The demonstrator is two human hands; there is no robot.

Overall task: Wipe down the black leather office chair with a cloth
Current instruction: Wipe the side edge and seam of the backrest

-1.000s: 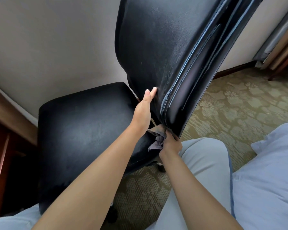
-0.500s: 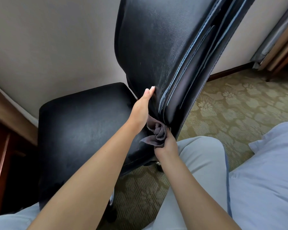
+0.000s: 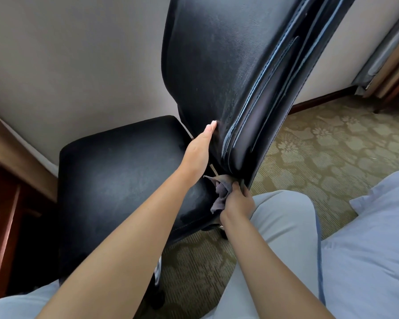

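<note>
The left hand lies flat against the lower front of the backrest, the seat spreading out to its left. Just below and right of it, the right hand sits under the backrest's bottom edge, the cloth bunched between the two hands. Carpet stretches off right of the right hand; a wall stands beyond the left.

The chair was black leather, its tall backrest rising steeply with raised piped seams running down the side edge, the leather showing a dull, faintly streaked sheen. Its square padded seat lay low to the left of the backrest. The cloth was a small grey rag, bunched and crumpled, pressed against the bottom corner of the backrest, one loose end hanging down.
</note>
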